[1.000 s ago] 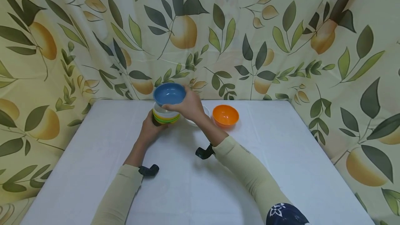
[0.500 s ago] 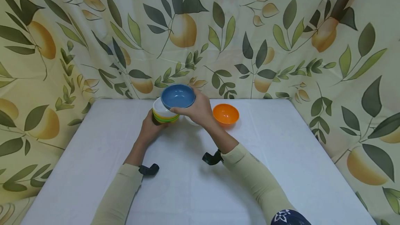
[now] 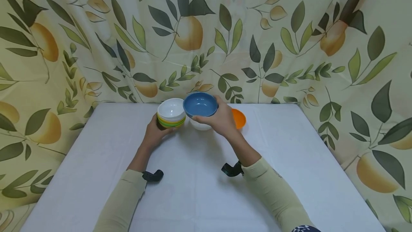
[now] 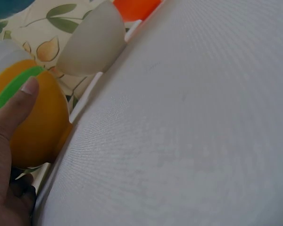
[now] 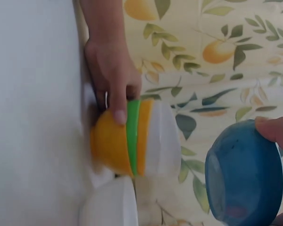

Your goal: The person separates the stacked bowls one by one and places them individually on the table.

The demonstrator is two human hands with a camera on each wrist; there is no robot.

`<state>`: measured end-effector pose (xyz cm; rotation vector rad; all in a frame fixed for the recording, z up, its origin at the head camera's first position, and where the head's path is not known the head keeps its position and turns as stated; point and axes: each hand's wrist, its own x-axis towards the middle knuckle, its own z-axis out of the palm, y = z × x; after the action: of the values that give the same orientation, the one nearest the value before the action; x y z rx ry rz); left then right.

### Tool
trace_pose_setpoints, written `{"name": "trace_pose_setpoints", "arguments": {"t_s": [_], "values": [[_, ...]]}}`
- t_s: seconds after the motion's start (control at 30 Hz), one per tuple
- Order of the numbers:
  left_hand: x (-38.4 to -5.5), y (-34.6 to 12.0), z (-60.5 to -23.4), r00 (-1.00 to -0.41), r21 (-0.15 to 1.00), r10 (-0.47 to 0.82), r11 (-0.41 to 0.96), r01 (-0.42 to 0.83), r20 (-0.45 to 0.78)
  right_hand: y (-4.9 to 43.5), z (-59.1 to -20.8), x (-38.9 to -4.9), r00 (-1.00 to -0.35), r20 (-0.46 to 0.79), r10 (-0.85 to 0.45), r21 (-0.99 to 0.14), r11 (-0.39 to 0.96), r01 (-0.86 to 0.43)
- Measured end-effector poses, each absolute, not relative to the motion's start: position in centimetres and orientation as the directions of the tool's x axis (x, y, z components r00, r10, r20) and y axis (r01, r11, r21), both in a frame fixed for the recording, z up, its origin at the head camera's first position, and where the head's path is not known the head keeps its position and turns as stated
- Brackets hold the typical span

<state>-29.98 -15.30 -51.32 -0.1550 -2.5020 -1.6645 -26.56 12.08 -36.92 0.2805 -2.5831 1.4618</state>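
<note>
My right hand (image 3: 224, 120) grips a blue bowl (image 3: 200, 105) by its side, thumb at the near rim. The bowl is held in the air, its opening tilted toward the head camera. Below it sits a white bowl (image 3: 201, 125), partly covered by it. To the left, my left hand (image 3: 153, 132) holds a nested stack of bowls (image 4: 40, 125) around its side. Yellow-orange is at the bottom of that stack, a green rim and another yellow-orange one follow, and a white bowl (image 3: 171, 109) is on top.
An orange bowl (image 3: 239, 118) stands right of the white one, partly hidden by my right hand. All are near the back edge of a table (image 3: 193, 189) covered in white cloth. A fruit-and-leaf patterned curtain (image 3: 244, 63) hangs behind and at the sides.
My right hand has carried the blue bowl rightward, from over the stack to above the single white bowl. The stack's white top bowl is now uncovered. My left hand stays put.
</note>
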Motion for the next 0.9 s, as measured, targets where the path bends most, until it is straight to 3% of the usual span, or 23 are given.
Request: {"name": "trace_pose_setpoints", "arguments": {"t_s": [0.9], "values": [[-30.0, -15.4, -51.5, -0.987, 0.917, 0.018, 0.368, 0.156, 0.161, 21.7, -37.4, -26.0, -0.970, 0.185, 0.159, -0.834, 0.548, -0.069]]}}
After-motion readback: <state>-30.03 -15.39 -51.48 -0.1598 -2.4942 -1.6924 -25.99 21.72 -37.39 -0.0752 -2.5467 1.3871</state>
